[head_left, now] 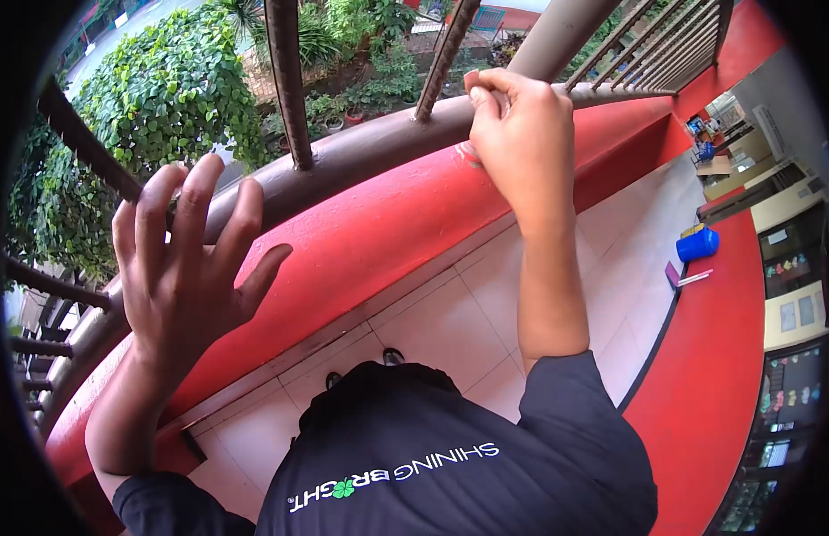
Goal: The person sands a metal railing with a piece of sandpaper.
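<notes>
My left hand (184, 259) is spread beside the brown metal railing, its fingers apart and overlapping the lower rail (343, 163) in this view. My right hand (526, 125) is closed in a pinch near the same rail, farther right. Between its thumb and fingers is a small flat reddish-brown piece (471, 81), mostly hidden by the fingers. Twisted upright bars (289, 85) rise from the rail between my two hands.
Below the railing runs a red ledge (379, 241), with a tiled floor (450, 313) under it. Leafy plants (164, 98) grow beyond the bars. Off to the right, a blue bin (697, 245) stands near a wall with windows (794, 384).
</notes>
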`<state>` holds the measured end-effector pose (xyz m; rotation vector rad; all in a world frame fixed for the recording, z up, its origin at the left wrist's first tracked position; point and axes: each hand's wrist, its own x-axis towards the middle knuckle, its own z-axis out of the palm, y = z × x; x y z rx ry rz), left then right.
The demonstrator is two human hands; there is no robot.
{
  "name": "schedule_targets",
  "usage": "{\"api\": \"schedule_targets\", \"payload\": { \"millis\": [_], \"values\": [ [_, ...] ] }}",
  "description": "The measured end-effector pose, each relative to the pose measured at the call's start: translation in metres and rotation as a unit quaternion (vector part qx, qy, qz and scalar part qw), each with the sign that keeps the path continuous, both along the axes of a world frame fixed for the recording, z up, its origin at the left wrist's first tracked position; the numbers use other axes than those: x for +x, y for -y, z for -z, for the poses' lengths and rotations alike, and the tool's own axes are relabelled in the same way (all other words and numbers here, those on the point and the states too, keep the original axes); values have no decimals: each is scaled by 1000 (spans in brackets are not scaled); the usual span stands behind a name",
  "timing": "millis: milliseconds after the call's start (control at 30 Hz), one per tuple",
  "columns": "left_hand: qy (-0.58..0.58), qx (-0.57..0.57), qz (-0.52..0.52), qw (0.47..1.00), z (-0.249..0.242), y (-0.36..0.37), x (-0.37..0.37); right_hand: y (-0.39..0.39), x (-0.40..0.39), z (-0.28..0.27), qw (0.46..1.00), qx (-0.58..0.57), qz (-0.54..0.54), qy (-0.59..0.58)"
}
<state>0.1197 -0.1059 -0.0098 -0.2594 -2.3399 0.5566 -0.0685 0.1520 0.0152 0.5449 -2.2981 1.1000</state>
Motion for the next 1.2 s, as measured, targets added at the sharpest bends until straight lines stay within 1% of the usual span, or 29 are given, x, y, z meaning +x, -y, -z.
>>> {"api": "schedule_targets", "payload": {
  "millis": [67, 100, 133, 200, 233, 267, 333, 400, 467, 533, 567, 600, 667, 700, 733, 767, 800, 867, 900, 933, 1000, 1033, 1067, 1133, 1167, 1200],
  "values": [
    [17, 14, 6, 1000, 0, 3, 2, 5, 17, -2, 993, 39, -95, -51],
    [18, 17, 9, 1000, -1, 4, 2, 4, 15, -1, 995, 26, -99, -13],
    [24, 17, 14, 999, -3, 4, 3, 2, 9, 1, 995, 29, -96, -12],
    [31, 22, 23, 999, -3, 3, 4, -1, -2, -1, 999, -33, -6, 26],
    [33, 21, 24, 999, -3, 3, 4, 1, 7, -1, 1000, 6, 13, 5],
    [35, 20, 23, 999, -3, 3, 4, 9, 18, 1, 997, 16, -59, -40],
    [38, 24, 25, 999, -4, 3, 4, 14, 19, 4, 993, 47, -70, -89],
    [45, 30, 29, 998, -4, 2, 6, 8, 6, -13, 997, 16, -8, 70],
    [46, 37, 29, 998, -4, 2, 5, 9, -1, -18, 997, 25, 13, 71],
    [45, 39, 31, 998, -5, 2, 4, 14, 0, -24, 981, 124, -149, 28],
    [49, 41, 34, 997, -4, 2, 5, 13, -2, -36, 972, 152, -152, 96],
    [48, 43, 33, 997, -4, 2, 5, 13, -7, -47, 957, 155, -183, 165],
    [51, 42, 36, 997, -4, 2, 4, 17, -16, -64, 930, 213, -104, 280],
    [50, 44, 37, 997, -5, 2, 4, 18, -22, -62, 930, 215, -103, 279],
    [54, 44, 38, 997, -6, 2, 4, 18, -29, -57, 931, 275, -146, 189],
    [58, 45, 39, 997, -6, 2, 5, 19, -33, -54, 920, 332, -188, 96],
    [57, 48, 38, 997, -7, 2, 4, 20, -35, -58, 919, 335, -187, 94],
    [59, 57, 45, 996, -7, 2, 4, 16, -40, -68, 897, 263, -258, 242],
    [59, 61, 42, 996, -6, 2, 5, 20, -45, -65, 906, 317, -256, 114],
    [57, 63, 43, 995, -6, 2, 4, 19, -44, -63, 905, 319, -257, 114],
    [54, 65, 44, 995, -5, 3, 3, 21, -36, -62, 908, 326, -217, 147],
    [53, 68, 46, 995, -5, 3, 3, 18, -45, -59, 889, 333, -311, 34],
    [54, 71, 49, 995, -4, 2, 4, 18, -42, -57, 889, 333, -312, 35],
    [52, 70, 45, 995, -3, 2, 4, 19, -33, -57, 930, 311, -134, 142],
    [51, 68, 45, 995, -3, 2, 4, 12, -44, -43, 934, 302, -187, 47],
    [52, 66, 46, 995, -4, 2, 4, 10, -37, -51, 935, 300, -186, 48]
  ]
}}
